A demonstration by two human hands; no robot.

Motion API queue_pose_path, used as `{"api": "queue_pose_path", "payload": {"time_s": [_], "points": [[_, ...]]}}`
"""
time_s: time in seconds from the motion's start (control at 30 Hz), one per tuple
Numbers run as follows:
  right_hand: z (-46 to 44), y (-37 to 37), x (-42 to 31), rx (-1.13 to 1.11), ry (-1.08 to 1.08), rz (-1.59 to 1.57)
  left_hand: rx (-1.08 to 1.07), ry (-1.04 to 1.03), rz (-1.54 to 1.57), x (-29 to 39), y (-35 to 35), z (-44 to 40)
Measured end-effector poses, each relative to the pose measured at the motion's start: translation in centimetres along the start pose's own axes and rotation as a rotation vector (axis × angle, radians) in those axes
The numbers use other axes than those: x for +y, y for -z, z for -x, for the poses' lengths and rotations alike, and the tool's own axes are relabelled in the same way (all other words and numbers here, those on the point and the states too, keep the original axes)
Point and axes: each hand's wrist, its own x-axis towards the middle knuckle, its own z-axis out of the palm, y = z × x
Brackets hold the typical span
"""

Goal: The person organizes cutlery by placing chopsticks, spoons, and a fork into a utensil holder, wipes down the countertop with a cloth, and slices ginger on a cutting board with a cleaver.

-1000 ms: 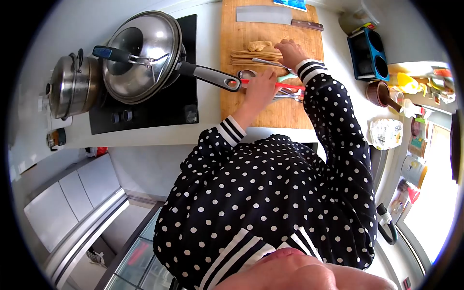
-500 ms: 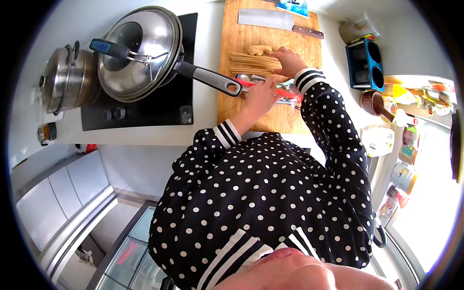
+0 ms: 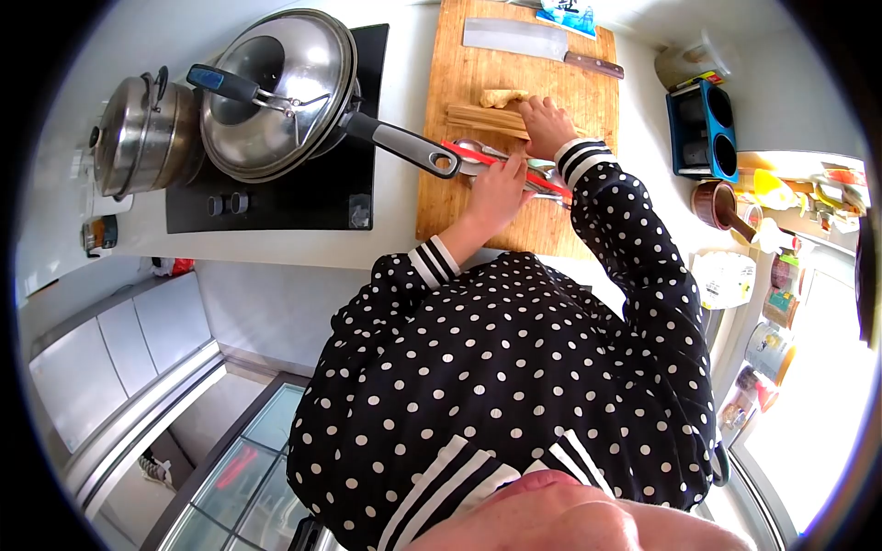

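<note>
On the wooden cutting board (image 3: 450,64), a bundle of wooden chopsticks (image 3: 487,119) lies sideways. My right hand (image 3: 548,127) is closed around the bundle's right end. Just below it, my left hand (image 3: 499,195) is closed over a group of metal spoons (image 3: 470,147) and a long red utensil (image 3: 459,151). Its fingers hide most of what they hold. A piece of ginger (image 3: 503,97) rests right above the chopsticks. Farther up the board lies a cleaver (image 3: 514,37) with a wooden handle, out of both hands.
Left of the board, a lidded frying pan (image 3: 276,138) sits on the black cooktop (image 3: 294,211), its handle reaching over the board's edge. Beside it stands a steel pot (image 3: 138,138). A blue holder (image 3: 701,129) and a brown pot (image 3: 714,199) are on the right.
The chopsticks under my right hand have drawn together into a tighter bundle. My left hand stays on the spoons and red utensil. The whole view has shifted slightly.
</note>
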Motion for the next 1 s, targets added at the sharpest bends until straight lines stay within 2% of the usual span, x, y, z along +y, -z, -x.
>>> {"api": "queue_pose_path", "payload": {"time_s": [0.37, 0.6, 0.73, 0.8, 0.87, 0.93, 1.0], "points": [[-1.5, -2.7, -0.4, 0.140, -0.058, 0.129, -0.001, 0.014, 0.029, -0.1, -0.2, 0.1], [-0.5, -0.9, 1.5, 0.134, 0.038, -0.050, -0.016, 0.062, 0.131, -0.1, 0.7, -0.2], [0.1, 4.7, 1.9, 0.303, 0.001, -0.336, 0.125, 0.043, 0.252, -0.2, 3.1, -0.8], [-0.5, 5.9, 3.0, 0.630, -0.095, -0.610, 0.186, 0.026, 0.274, 0.1, 4.1, -1.2], [0.0, 7.6, 4.1, 0.863, -0.163, -0.840, 0.222, 0.003, 0.292, 0.5, 4.5, -1.4], [-1.0, 7.2, 5.5, 1.019, -0.084, -1.126, 0.235, -0.026, 0.304, 0.8, 4.7, -1.6], [-0.7, 4.1, 7.8, 0.930, -0.240, -1.131, 0.221, -0.026, 0.336, 1.4, 4.8, -1.6]]}}
